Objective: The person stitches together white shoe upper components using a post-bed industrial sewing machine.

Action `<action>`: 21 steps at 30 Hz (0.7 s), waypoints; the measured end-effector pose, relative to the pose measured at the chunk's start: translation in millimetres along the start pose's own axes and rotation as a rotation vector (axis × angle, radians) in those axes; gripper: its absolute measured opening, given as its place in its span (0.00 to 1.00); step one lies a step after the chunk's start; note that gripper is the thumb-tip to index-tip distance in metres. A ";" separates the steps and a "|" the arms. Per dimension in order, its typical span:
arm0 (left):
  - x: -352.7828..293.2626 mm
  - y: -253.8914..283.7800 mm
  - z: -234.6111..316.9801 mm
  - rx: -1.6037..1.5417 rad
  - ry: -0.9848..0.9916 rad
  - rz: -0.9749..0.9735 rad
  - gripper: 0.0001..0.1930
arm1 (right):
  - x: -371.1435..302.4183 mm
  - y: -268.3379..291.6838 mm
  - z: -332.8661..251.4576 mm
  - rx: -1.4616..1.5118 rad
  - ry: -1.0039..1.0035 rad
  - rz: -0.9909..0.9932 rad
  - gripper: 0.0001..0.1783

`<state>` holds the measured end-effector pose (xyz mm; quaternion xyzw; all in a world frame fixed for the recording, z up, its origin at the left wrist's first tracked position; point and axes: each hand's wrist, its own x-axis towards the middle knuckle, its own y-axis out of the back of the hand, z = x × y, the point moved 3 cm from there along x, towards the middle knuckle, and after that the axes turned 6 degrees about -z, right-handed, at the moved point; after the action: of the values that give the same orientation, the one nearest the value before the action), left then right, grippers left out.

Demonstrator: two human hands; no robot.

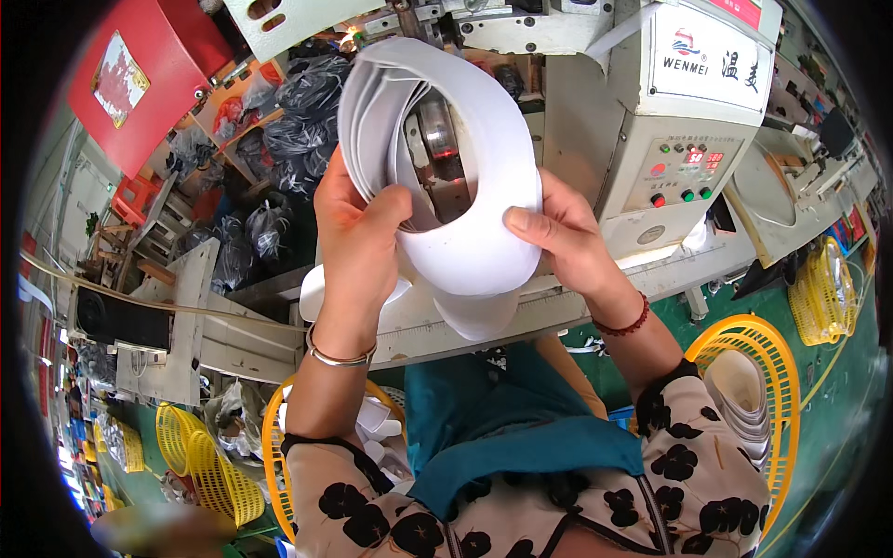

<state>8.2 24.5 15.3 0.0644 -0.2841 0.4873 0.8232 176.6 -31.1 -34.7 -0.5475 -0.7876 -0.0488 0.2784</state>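
Note:
Both hands hold up a bundle of white, curved sheet pieces (507,167), bent into a loop with several layers showing at its left side. My left hand (363,232) grips the left edges, thumb at the inner rim and fingers mostly hidden behind. On the other side my right hand (567,228) pinches the outer edge, its thumb flat on the white surface and its fingers partly underneath. Through the loop's opening shows a metal cylinder (439,130) of the machine, with a red glow on it. More white pieces (479,314) lie below the bundle at the table edge.
A control box (688,163) with lit red digits and buttons stands right of the worktable (605,296). Yellow baskets (788,372) flank me; the right one holds stacked white pieces (741,398). A red box (149,84) and black plastic bags (312,107) are at upper left.

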 end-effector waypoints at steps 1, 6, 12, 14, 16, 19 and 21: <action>-1.2 0.1 -1.9 -0.006 0.020 0.013 0.30 | -1.0 -0.3 -2.1 -0.041 0.041 0.012 0.25; 3.7 0.3 6.5 -0.023 -0.055 0.010 0.29 | 1.1 4.1 12.7 -0.060 0.029 -0.010 0.20; -0.5 1.3 3.6 -0.017 -0.019 0.005 0.30 | 0.7 -5.5 -5.6 -0.084 0.035 0.068 0.19; 3.8 4.2 4.8 -0.064 -0.014 -0.009 0.29 | 2.5 -3.0 -1.2 -0.089 0.068 0.057 0.18; 5.3 1.6 6.0 -0.145 0.013 -0.033 0.29 | -0.4 0.7 7.0 -0.082 0.086 0.043 0.17; 6.4 -8.2 3.0 -0.116 0.039 -0.054 0.28 | -1.6 5.4 12.5 0.098 0.023 0.041 0.18; 9.9 -7.3 1.9 -0.119 0.038 -0.041 0.28 | -1.8 1.1 7.7 0.116 0.124 0.096 0.19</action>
<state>17.2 27.6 23.4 0.0119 -0.2956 0.4539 0.8405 175.1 -29.2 -42.3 -0.5636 -0.7432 -0.0233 0.3597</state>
